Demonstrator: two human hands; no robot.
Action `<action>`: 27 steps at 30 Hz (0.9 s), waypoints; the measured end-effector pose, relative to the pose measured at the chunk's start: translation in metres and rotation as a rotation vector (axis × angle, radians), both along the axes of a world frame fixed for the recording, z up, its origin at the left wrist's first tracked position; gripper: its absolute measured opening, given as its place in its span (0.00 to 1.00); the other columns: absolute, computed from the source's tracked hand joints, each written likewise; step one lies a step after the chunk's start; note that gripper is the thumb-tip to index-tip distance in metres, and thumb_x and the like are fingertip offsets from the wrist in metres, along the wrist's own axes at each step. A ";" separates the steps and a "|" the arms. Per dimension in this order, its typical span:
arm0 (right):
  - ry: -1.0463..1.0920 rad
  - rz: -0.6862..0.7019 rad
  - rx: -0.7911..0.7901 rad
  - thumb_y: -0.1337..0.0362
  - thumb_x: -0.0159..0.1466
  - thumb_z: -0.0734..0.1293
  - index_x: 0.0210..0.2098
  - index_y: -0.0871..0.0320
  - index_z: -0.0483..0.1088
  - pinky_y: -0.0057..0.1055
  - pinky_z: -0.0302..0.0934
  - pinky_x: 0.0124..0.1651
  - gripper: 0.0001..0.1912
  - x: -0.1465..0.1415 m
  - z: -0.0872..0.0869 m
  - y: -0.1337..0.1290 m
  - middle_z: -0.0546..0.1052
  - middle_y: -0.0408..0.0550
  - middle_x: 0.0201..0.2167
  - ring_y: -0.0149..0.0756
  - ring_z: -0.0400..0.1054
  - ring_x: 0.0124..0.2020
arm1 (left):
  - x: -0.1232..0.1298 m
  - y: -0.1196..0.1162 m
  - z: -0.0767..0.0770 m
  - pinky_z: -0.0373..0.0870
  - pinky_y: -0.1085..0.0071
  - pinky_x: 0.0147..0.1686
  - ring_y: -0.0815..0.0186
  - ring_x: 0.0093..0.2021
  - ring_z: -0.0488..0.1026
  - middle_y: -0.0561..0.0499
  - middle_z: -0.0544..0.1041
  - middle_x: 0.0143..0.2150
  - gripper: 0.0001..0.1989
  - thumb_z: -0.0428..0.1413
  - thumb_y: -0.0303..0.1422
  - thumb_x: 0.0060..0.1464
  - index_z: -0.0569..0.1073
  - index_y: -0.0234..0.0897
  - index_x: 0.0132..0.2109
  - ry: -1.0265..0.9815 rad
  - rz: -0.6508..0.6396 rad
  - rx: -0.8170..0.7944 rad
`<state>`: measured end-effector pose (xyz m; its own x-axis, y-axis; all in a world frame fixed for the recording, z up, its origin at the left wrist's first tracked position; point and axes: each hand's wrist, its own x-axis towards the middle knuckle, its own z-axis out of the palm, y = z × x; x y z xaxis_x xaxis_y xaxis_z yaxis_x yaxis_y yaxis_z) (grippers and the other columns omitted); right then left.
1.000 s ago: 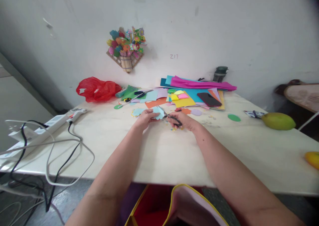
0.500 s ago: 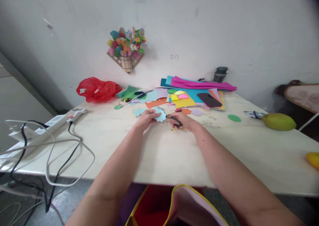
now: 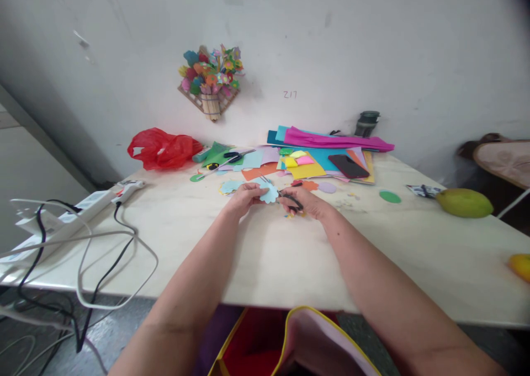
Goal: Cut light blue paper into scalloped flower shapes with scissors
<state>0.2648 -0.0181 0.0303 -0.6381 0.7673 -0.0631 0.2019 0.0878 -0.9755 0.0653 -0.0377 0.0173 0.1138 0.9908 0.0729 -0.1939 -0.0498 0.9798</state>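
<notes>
My left hand (image 3: 245,196) pinches a light blue scalloped paper flower (image 3: 270,192) by its left side, just above the table. My right hand (image 3: 304,200) is wrapped round the dark handles of a pair of scissors (image 3: 295,200). The blades point left and lie at the flower's right and upper edge; whether they are closed on it I cannot tell. Another light blue cut-out (image 3: 229,186) lies left of my left hand. Behind my right hand are an orange paper flower (image 3: 309,185) and a lilac oval (image 3: 327,188).
Coloured sheets (image 3: 318,159) with a phone (image 3: 349,166) lie at the back. Second scissors (image 3: 234,156) and a red plastic bag (image 3: 163,149) are back left. A power strip (image 3: 62,227) with cables lies left. A green oval (image 3: 390,197) and a green-yellow fruit (image 3: 464,202) lie right.
The light blue flower has turned or shifted slightly to the right against the scissors. Both hands stay almost in place.
</notes>
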 end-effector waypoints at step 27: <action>0.009 -0.057 0.005 0.64 0.54 0.70 0.30 0.62 0.67 0.19 0.50 0.13 0.10 -0.005 0.004 -0.009 0.68 0.38 0.14 0.22 0.58 0.11 | 0.002 0.000 -0.001 0.68 0.73 0.27 0.71 0.21 0.69 0.52 0.72 0.20 0.15 0.67 0.37 0.33 0.71 0.32 0.22 0.001 0.032 -0.024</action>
